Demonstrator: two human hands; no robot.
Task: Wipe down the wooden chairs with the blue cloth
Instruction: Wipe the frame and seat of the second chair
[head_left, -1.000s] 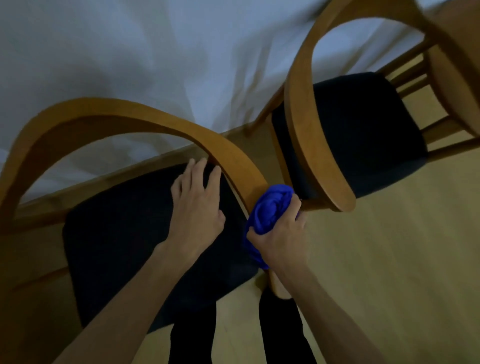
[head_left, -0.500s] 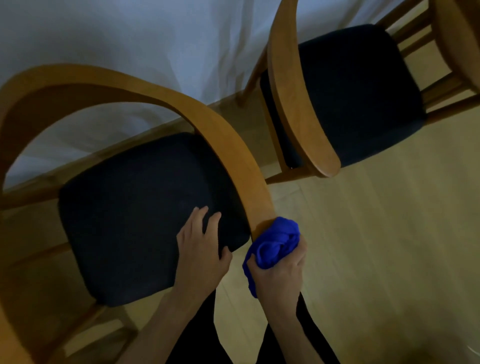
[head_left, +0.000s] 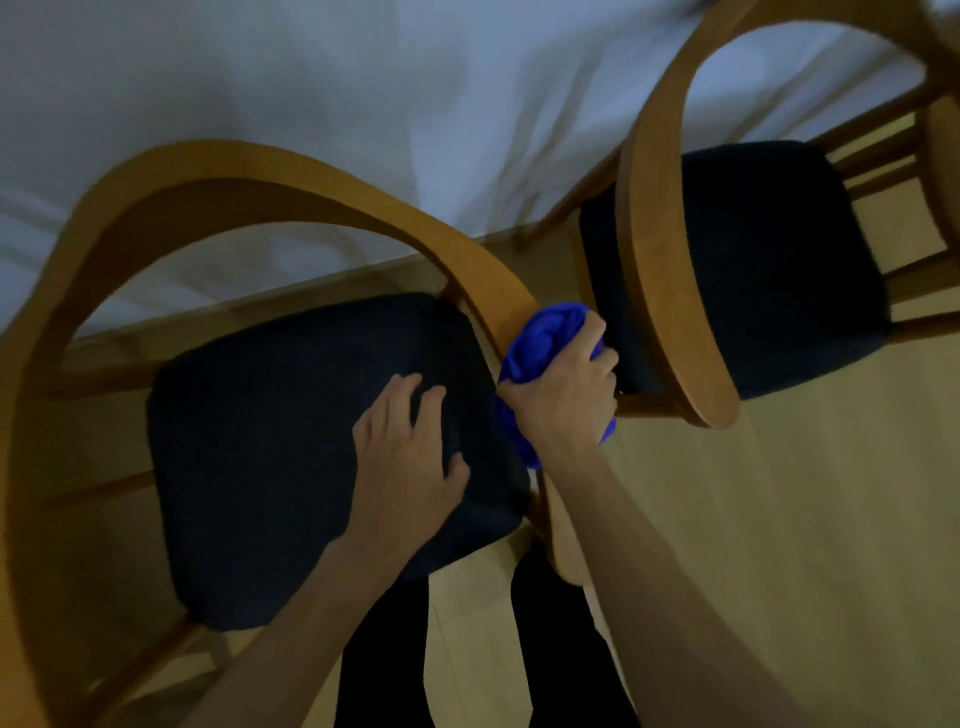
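Observation:
Two wooden chairs with curved backs and dark seats stand side by side. The near chair (head_left: 270, 192) fills the left and middle; the second chair (head_left: 660, 249) is at the right. My right hand (head_left: 566, 395) grips a bunched blue cloth (head_left: 545, 338) and presses it against the right end of the near chair's curved rail. My left hand (head_left: 410, 457) rests flat with spread fingers on the near chair's dark seat cushion (head_left: 270, 441). Part of the rail is hidden under my right hand and forearm.
A white tablecloth (head_left: 363, 93) hangs behind both chairs across the top. Light wooden floor (head_left: 779, 545) lies to the right and below. My dark trouser legs (head_left: 561, 654) stand at the bottom middle, between the chair and the open floor.
My right hand has slid the cloth back up the rail from its lower end. My left hand stays on the seat. The view has shifted, so the second chair shows more fully.

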